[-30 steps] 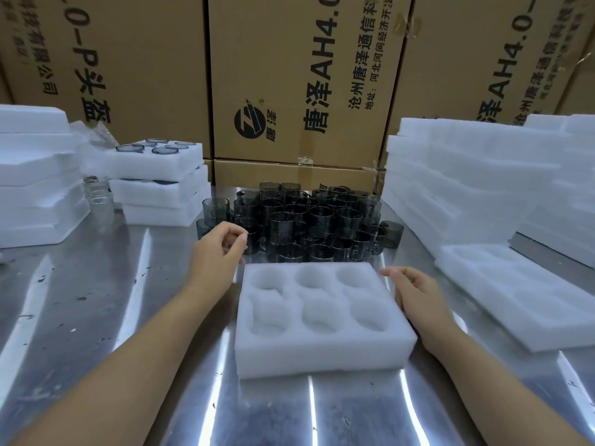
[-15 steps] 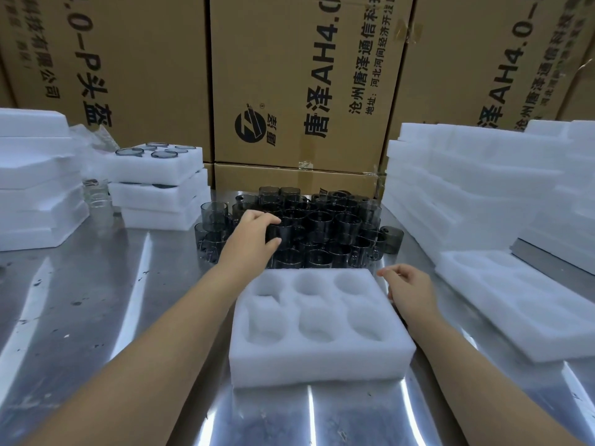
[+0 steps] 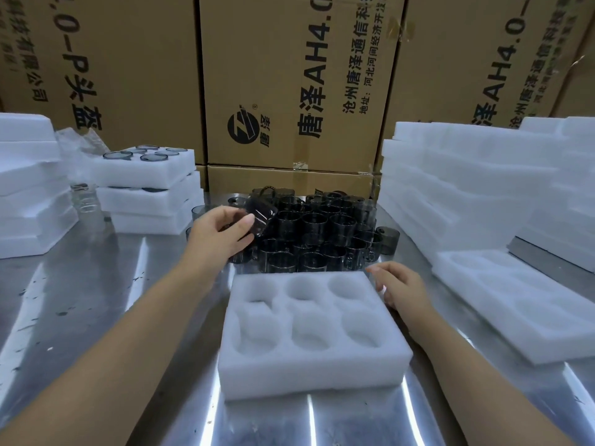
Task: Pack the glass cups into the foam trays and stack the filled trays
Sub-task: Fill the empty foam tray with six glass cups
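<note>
Now the left hand [image 3: 222, 235] pinches one dark glass cup [image 3: 261, 217] between thumb and fingers. The cup is tilted and sticks out to the upper right of the hand, above the pile of cups [image 3: 322, 233] in the centre of the frame. To do this step well, the person should turn the cup upright and lower it straight into an empty pocket of the foam tray [image 3: 309, 376], below centre. The right hand [image 3: 401, 289], relaxed and holding nothing, lies at the tray's right edge and could steady it.
</note>
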